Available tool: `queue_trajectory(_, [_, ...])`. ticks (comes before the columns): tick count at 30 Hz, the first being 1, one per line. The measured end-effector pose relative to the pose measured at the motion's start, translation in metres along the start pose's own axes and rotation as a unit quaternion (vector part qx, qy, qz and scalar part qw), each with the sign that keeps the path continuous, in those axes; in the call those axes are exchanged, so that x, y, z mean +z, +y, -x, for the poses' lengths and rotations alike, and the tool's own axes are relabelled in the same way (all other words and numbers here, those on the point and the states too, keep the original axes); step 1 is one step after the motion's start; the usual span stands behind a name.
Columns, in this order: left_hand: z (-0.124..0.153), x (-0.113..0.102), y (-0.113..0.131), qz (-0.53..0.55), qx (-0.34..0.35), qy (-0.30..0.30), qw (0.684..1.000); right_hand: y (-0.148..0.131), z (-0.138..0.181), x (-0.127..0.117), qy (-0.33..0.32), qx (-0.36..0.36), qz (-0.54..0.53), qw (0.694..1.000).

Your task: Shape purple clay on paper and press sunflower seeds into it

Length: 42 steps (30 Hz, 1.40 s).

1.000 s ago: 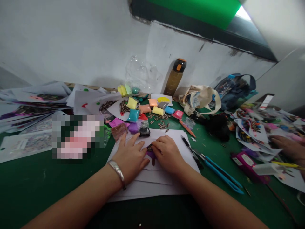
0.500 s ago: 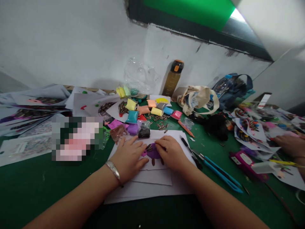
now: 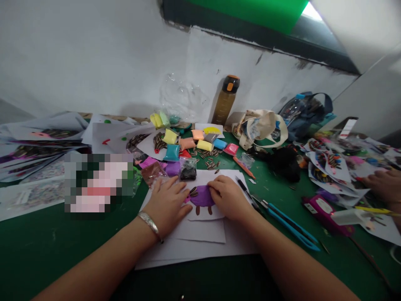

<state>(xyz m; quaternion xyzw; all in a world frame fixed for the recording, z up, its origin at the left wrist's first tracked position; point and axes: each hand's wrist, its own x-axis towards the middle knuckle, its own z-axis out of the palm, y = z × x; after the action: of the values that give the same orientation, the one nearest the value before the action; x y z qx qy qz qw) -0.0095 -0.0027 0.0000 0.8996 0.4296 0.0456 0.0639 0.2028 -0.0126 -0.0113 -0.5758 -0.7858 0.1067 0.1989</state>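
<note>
On a white sheet (image 3: 200,232) lies a flat purple clay shape (image 3: 203,196), like an animal body, with two brown legs beneath and striped sunflower seeds (image 3: 194,192) at its left end. My left hand (image 3: 167,205) rests spread and flat on the paper, its thumb and fingertips beside the shape's left end. My right hand (image 3: 228,196) is closed, thumb and fingers together at the purple clay's right edge; anything between the fingertips is hidden. Behind my hands are a bag of black clay (image 3: 188,169) and a pile of loose seeds (image 3: 209,158).
Several coloured clay packets (image 3: 187,144) lie behind the paper. A pen (image 3: 246,189) and blue-handled tweezers (image 3: 291,223) are at the right. A brown bottle (image 3: 226,100) stands near the wall. Seed pictures (image 3: 44,146) are piled left. Another person's hand (image 3: 384,184) is at far right.
My right fingers have drawn back from over the purple clay to its right edge, so more of it shows. My left hand stays flat on the paper.
</note>
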Motion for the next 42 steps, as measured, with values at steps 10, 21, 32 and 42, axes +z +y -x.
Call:
queue_trajectory(10, [-0.0018,-0.0034,-0.0010,0.026,-0.005,-0.001,1.000,-0.0005,0.0006,0.0017,0.009,-0.005,0.001,1.000])
queue_trajectory(21, [-0.0014,0.0006,-0.0029,0.034,-0.014,-0.003,0.999,0.0011,0.0006,0.0025,0.011,-0.003,-0.007,1.000])
queue_trajectory(32, [-0.0012,0.0021,-0.0019,0.046,-0.025,0.016,0.998,0.0007,0.0005,0.0009,0.007,-0.001,-0.009,1.000])
queue_trajectory(42, [-0.0022,-0.0006,0.0011,0.053,-0.030,0.007,0.998,0.0028,0.0002,0.0026,0.005,0.000,-0.004,1.000])
